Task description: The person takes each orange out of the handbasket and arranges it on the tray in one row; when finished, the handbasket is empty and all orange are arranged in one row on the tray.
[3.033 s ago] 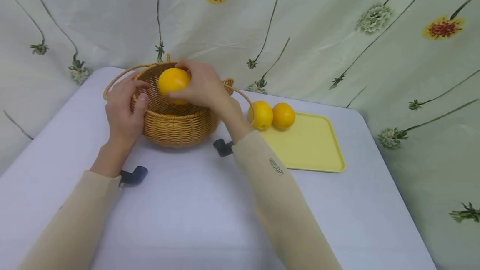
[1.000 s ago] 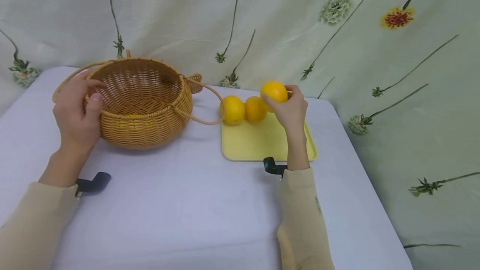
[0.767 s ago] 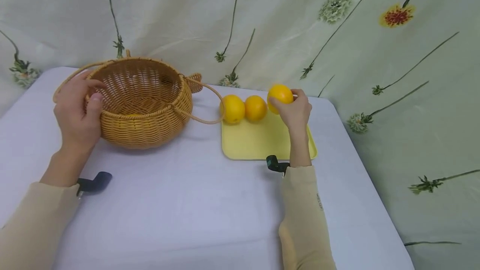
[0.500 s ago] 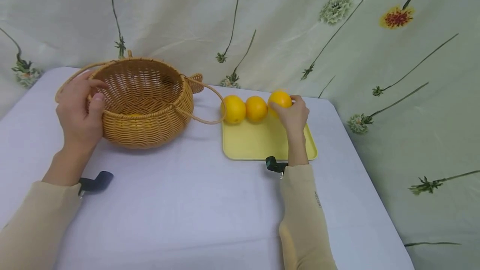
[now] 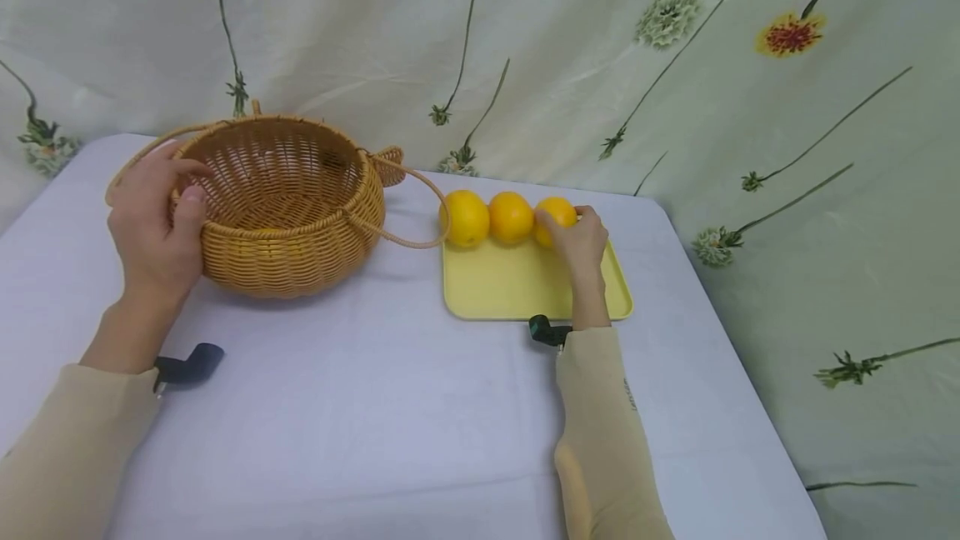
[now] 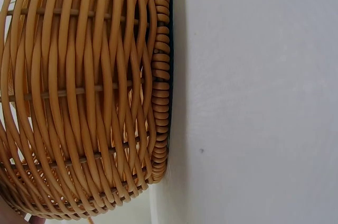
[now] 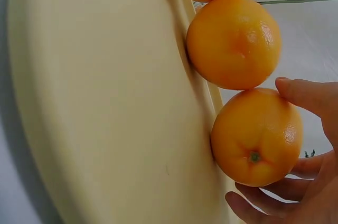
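Observation:
My left hand (image 5: 157, 219) grips the left rim of a round wicker basket (image 5: 292, 257), thumb over the edge; its weave fills much of the left wrist view. Far to the right, my right hand (image 5: 585, 244) holds an orange (image 7: 256, 139) between thumb and fingers, down on the yellow tray (image 5: 510, 290). This orange touches a second orange (image 5: 512, 217) beside it. A third, yellower orange (image 5: 465, 219) sits at the end of the row, by the tray's back left corner. Something yellow shows low through the basket's front weave, mostly hidden.
A wicker loop handle (image 5: 416, 244) leans out from the basket's right side to the row of fruit. The white-covered table (image 5: 360, 407) ends in front of a flower-printed cloth (image 5: 555, 40). Each wrist bears a dark camera mount (image 5: 191, 363).
My right hand has carried the orange out of the basket, rightward, and lowered it onto the tray beside the others. The left hand stays on the basket rim. The head view has turned right.

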`<act>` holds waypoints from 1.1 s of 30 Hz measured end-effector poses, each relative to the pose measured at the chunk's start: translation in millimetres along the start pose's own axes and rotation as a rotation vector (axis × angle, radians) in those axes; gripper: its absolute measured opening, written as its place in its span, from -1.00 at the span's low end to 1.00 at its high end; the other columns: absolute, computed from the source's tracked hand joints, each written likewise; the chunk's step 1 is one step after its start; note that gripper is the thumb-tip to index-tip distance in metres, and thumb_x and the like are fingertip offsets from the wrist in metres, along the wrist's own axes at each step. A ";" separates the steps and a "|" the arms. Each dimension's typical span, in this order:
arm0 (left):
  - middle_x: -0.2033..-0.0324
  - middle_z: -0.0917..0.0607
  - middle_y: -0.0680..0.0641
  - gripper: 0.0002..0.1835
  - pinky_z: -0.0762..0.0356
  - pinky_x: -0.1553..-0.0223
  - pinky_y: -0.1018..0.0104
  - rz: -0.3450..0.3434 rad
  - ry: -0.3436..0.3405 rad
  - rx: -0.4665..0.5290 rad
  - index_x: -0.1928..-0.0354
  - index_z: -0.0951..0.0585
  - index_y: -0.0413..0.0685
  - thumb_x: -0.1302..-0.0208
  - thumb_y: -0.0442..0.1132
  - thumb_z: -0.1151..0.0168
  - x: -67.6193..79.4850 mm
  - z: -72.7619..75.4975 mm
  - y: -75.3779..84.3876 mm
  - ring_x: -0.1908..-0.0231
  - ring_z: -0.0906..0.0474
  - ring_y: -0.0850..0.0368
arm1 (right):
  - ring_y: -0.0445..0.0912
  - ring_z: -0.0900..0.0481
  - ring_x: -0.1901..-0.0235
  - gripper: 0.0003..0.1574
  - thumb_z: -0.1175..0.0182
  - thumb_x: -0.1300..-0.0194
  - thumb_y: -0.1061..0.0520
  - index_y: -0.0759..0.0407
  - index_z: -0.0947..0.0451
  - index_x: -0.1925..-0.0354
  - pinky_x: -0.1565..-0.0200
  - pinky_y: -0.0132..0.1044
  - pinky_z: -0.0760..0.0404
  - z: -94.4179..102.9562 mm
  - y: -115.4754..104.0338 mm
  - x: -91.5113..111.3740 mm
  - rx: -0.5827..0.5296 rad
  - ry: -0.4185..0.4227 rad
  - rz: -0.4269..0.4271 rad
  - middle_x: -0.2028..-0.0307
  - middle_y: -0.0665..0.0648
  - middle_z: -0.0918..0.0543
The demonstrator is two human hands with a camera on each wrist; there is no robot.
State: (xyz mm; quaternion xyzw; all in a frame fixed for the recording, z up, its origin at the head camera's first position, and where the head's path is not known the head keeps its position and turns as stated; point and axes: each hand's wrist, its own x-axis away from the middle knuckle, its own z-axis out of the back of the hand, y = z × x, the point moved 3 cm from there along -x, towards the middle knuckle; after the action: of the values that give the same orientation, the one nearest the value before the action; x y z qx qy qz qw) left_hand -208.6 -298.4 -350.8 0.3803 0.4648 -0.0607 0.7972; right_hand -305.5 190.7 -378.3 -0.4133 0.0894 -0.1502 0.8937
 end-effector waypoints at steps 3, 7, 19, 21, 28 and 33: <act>-0.16 -0.69 -0.41 -0.37 -0.22 -0.50 -0.04 -0.001 0.000 -0.003 0.07 -0.65 -0.46 -0.35 0.04 0.12 0.1 0.2 0.9 -0.36 -0.50 -0.37 | 0.26 -0.39 -0.37 -0.02 -0.28 -0.40 -0.30 0.33 -0.34 -0.46 -0.42 0.08 -0.43 1.3 0.2 -0.5 -0.011 -0.014 -0.004 -0.39 0.38 -0.48; -0.17 -0.68 -0.41 -0.37 -0.22 -0.50 -0.05 -0.001 -0.005 -0.010 0.07 -0.64 -0.46 -0.36 0.05 0.12 0.1 0.3 0.7 -0.36 -0.49 -0.38 | 0.28 -0.35 -0.42 -0.04 -0.18 -0.46 -0.34 0.32 -0.35 -0.47 -0.44 0.10 -0.40 2.8 0.4 -1.9 -0.018 -0.007 -0.013 -0.41 0.38 -0.47; -0.17 -0.68 -0.41 -0.40 -0.23 -0.50 -0.05 0.012 -0.007 -0.016 0.07 -0.64 -0.45 -0.32 -0.01 0.13 0.9 0.4 0.1 -0.37 -0.49 -0.36 | 0.25 -0.35 -0.42 -0.06 -0.14 -0.48 -0.34 0.31 -0.35 -0.46 -0.41 0.04 -0.46 8.9 0.5 -2.0 -0.067 -0.015 -0.056 -0.41 0.37 -0.47; -0.16 -0.68 -0.41 -0.40 -0.25 -0.50 -0.02 0.008 -0.007 -0.017 0.07 -0.64 -0.46 -0.33 0.00 0.13 1.1 0.4 1.3 -0.37 -0.49 -0.36 | 0.24 -0.34 -0.42 -0.07 -0.15 -0.48 -0.34 0.31 -0.36 -0.45 -0.40 0.03 -0.46 9.7 0.8 -1.8 -0.073 -0.015 -0.059 -0.40 0.37 -0.48; -0.16 -0.69 -0.42 -0.41 -0.26 -0.50 0.02 0.006 -0.003 -0.011 0.07 -0.64 -0.46 -0.33 -0.01 0.12 1.1 1.1 2.8 -0.36 -0.50 -0.36 | 0.25 -0.34 -0.42 -0.07 -0.14 -0.49 -0.33 0.32 -0.37 -0.45 -0.39 0.03 -0.48 11.6 2.5 -3.1 -0.082 -0.019 -0.066 -0.39 0.37 -0.49; -0.14 -0.70 -0.41 -0.41 -0.25 -0.51 0.01 -0.003 -0.002 -0.009 0.07 -0.65 -0.44 -0.33 0.00 0.12 0.3 0.3 -1.2 -0.37 -0.51 -0.33 | 0.24 -0.34 -0.42 -0.11 -0.13 -0.51 -0.27 0.32 -0.35 -0.47 -0.41 0.02 -0.46 10.8 2.6 -4.1 -0.088 -0.042 -0.088 -0.40 0.36 -0.48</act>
State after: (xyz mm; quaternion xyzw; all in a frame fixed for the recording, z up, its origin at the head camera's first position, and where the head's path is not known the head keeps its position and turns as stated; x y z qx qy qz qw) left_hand -208.7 -299.4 -351.6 0.3759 0.4649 -0.0604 0.7993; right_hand -305.8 201.4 -373.2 -0.4588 0.0587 -0.1763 0.8689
